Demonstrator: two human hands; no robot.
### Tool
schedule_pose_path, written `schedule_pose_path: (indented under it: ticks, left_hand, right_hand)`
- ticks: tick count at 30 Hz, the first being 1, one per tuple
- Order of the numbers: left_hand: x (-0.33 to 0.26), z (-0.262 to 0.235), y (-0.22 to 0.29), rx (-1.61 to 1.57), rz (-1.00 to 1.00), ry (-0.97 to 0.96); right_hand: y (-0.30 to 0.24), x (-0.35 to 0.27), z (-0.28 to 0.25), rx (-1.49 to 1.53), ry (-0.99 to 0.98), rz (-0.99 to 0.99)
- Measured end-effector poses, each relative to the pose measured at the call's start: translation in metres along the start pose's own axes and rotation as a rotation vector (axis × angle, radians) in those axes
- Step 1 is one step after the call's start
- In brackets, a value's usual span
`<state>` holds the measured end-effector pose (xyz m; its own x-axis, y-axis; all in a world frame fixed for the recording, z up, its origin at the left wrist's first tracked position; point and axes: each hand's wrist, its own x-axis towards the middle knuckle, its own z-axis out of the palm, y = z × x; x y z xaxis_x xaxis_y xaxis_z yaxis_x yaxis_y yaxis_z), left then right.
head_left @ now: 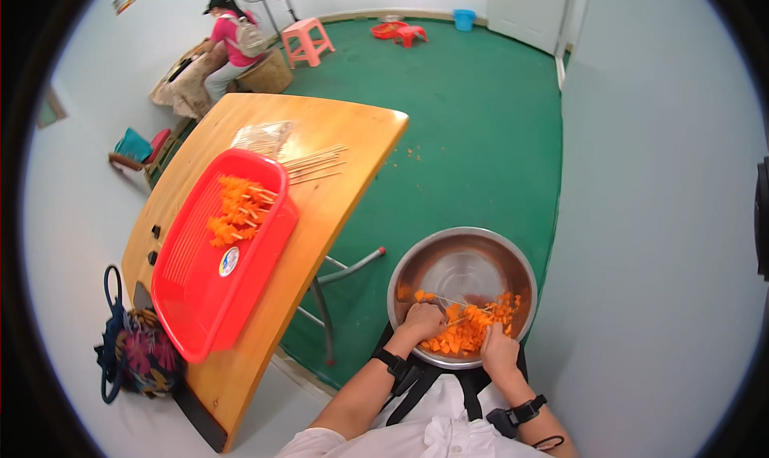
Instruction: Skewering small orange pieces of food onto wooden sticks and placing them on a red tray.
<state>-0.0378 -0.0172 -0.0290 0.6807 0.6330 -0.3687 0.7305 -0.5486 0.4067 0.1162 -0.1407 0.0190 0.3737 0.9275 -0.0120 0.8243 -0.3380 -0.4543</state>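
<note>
At the lower centre of the frame we see a steel bowl point(462, 258) holding orange vegetable chunks point(469, 330) heaped toward its near side. Our left hand point(422, 322) is curled closed around a thin wooden skewer point(455, 303) that runs rightward across the bowl; the right hand point(498, 350) is down among the chunks, fingers bent, though we cannot tell whether it grips a piece.

The chunks look small, firm and moist — probably a little slippery, best pinched across their flat sides and pushed on through the middle so they don't split. The skewer is light, stiff and easy to snap; we judge it best held close to the point being loaded.

At left of centre, a red tray point(204, 298) on the wooden table point(336, 186) carries finished skewers point(236, 210), with bare sticks point(316, 163) just beyond it. Another person point(228, 42) sits at the upper left.
</note>
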Motion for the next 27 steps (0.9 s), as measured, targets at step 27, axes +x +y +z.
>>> schedule_pose_path:
  ticks: [27]
  left_hand:
    - [0.011,0.0,-0.002,-0.409,0.121,0.322]
  right_hand:
    - [0.018,0.043,0.047,0.845,0.061,0.074]
